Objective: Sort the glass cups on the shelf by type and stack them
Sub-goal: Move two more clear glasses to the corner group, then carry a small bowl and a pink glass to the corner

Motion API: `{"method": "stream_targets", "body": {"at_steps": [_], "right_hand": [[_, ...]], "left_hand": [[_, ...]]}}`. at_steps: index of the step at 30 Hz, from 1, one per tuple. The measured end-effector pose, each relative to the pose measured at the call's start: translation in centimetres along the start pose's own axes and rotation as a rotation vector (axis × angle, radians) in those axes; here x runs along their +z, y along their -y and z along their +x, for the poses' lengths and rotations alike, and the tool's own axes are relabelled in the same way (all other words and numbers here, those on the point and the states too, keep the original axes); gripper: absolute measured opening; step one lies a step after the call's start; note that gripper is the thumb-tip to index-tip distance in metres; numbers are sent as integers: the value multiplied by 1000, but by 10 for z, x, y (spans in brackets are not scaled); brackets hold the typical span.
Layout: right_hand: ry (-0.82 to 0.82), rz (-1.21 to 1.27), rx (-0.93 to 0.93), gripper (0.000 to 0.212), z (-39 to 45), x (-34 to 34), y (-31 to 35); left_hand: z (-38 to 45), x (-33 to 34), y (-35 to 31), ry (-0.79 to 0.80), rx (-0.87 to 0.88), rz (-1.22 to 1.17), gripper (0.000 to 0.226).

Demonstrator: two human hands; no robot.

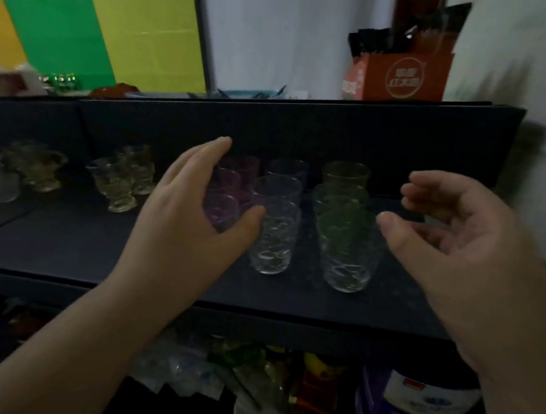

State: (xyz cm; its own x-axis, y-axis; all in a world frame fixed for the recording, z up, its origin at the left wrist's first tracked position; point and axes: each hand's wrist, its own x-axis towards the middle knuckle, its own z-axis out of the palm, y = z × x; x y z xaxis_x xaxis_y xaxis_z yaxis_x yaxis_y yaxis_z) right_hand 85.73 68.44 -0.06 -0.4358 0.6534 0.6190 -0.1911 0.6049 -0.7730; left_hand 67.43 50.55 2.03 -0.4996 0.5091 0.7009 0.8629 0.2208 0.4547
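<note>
Nearest, below the dark shelf (55, 250), a lower level holds a jumble of wrapped glassware (185, 370) and a purple-and-white tub (411, 410) at the right. Two bare forearms reach up over the shelf's front edge. The left hand (192, 218) wraps around a purple glass cup (221, 211), thumb on the cup's right side and fingers curled along its left, the cup standing at the near end of a row of purple cups (238, 172) that runs away from the viewer. Just right of it stands a clear patterned cup (273, 241) with more clear cups (284, 181) lined up behind. Right again, a second clear cup (348, 263) stands nearest with green cups (342, 214) behind it and an amber-tinted one (346, 174) farthest. The right hand (458, 241) hovers just right of this row, fingers loosely curved and apart from the thumb, holding nothing. Far left on the shelf sit yellowish footed and handled glasses (121, 179). Beyond the shelf's back panel stand an orange box (398, 78) and green and yellow boards (97, 37).
</note>
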Motion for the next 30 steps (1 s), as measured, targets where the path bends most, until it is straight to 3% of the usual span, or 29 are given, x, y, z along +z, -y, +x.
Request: {"method": "stream_targets", "body": {"at_steps": [14, 18, 30], "right_hand": [[328, 39, 78, 47, -69, 250, 69], [422, 48, 86, 47, -94, 336, 96], [538, 153, 153, 51, -114, 544, 132]], "left_hand": [[-91, -188, 193, -135, -326, -97, 76], [-123, -248, 260, -187, -466, -179, 65], [-141, -351, 399, -253, -520, -109, 65]]}}
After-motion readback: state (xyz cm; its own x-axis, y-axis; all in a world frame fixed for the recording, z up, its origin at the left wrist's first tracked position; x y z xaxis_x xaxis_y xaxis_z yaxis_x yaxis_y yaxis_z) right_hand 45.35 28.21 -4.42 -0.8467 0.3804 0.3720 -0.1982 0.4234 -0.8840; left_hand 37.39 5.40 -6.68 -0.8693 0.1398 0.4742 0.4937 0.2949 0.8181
